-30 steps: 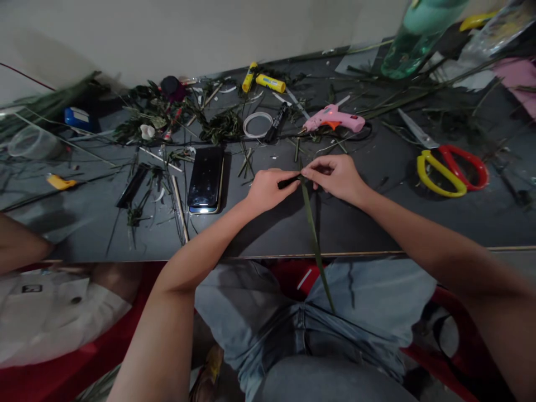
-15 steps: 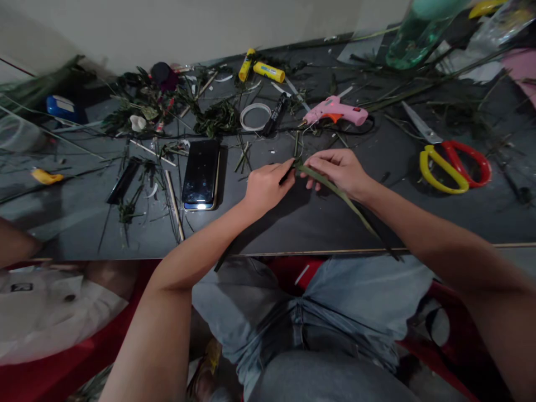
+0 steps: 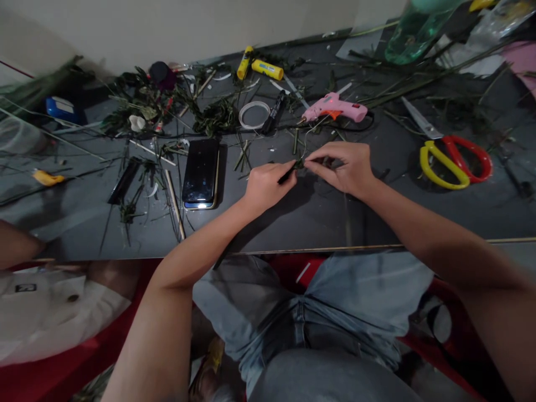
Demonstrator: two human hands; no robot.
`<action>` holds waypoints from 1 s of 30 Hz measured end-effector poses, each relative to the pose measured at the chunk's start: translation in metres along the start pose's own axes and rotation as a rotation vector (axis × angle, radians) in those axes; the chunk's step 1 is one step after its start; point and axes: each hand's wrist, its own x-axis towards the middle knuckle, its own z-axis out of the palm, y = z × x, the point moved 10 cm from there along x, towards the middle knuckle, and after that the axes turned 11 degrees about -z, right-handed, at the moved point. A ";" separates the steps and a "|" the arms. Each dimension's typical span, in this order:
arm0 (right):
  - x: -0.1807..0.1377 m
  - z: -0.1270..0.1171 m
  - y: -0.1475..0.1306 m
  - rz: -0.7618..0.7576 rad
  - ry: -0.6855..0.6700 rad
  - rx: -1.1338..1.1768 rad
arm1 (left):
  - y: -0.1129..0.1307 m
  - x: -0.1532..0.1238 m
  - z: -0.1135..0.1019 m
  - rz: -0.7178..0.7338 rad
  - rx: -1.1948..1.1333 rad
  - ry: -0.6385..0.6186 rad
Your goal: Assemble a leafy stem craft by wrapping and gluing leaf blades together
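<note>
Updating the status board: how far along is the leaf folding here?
Done: trimmings litter the table, so cutting looks finished. In hand: left hand and right hand pinch a small fold in the leaf strip. To do: its long tail is unfolded; glue gun lies untouched.

Single head-worn view, angled forward and down past the jeans (image 3: pixel 326 301) onto a dark table (image 3: pixel 318 218). Close above left hand (image 3: pixel 268 187) and right hand (image 3: pixel 349 167) at centre frame. Pale wall (image 3: pixel 209 22) across the top; wide-angle, with bowed margins.
</note>
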 end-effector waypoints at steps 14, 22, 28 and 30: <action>-0.002 0.008 0.004 0.048 0.042 0.034 | -0.003 0.006 0.000 -0.149 -0.142 -0.132; -0.010 0.007 0.022 0.319 0.121 0.139 | 0.003 0.005 -0.003 -0.077 -0.113 -0.056; -0.029 0.047 0.043 0.776 0.033 0.680 | 0.006 -0.001 -0.005 0.039 -0.017 0.058; -0.036 0.056 0.043 0.928 0.040 0.794 | 0.012 -0.004 -0.010 0.120 0.056 0.136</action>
